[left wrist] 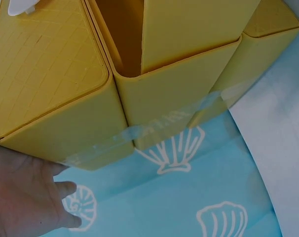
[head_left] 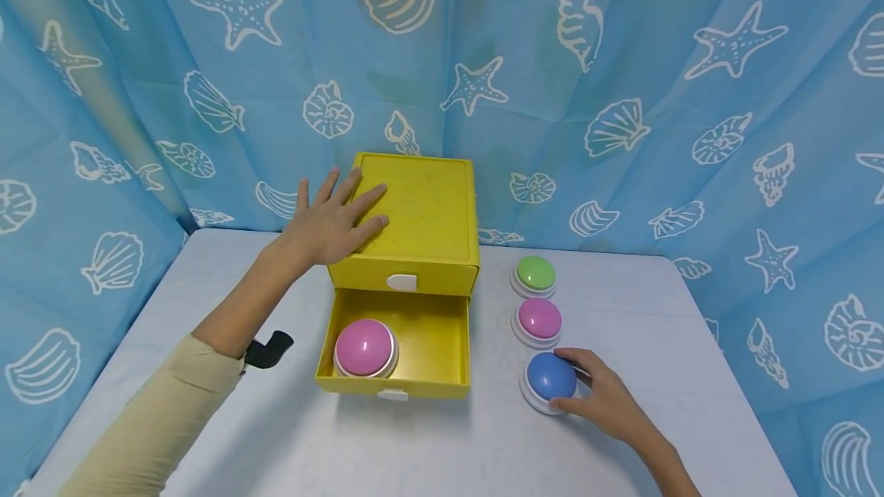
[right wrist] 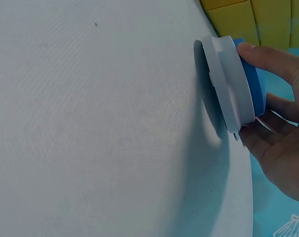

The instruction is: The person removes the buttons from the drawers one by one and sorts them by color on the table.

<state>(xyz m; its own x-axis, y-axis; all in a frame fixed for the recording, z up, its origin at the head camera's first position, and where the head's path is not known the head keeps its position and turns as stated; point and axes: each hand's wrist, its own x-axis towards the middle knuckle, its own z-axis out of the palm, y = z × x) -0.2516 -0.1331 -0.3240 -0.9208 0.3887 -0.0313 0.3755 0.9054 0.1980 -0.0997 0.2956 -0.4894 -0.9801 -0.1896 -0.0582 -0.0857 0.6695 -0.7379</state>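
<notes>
Left hand (head_left: 330, 227) spread over yellow box's (head_left: 421, 209) left edge, gripping nothing. Lower drawer (head_left: 435, 343) juts out, room right of its pink button (head_left: 364, 347). Gap of white table (head_left: 495, 413), then I see right hand (head_left: 606, 399) pinching blue button (head_left: 551, 376): glossy, domed, white-rimmed.

Drawer box (head_left: 421, 209) on the table (head_left: 642, 305), curtain (head_left: 525, 90) behind. Lower drawer (head_left: 433, 343) out toward the front, drawer button (head_left: 364, 347) in its left half. Right of the box, back-to-front row: far button (head_left: 535, 273), middle button (head_left: 540, 318), near button (head_left: 552, 376). Right hand (head_left: 606, 400) on near button's right side. Left hand (head_left: 324, 227) on box top, left edge.
</notes>
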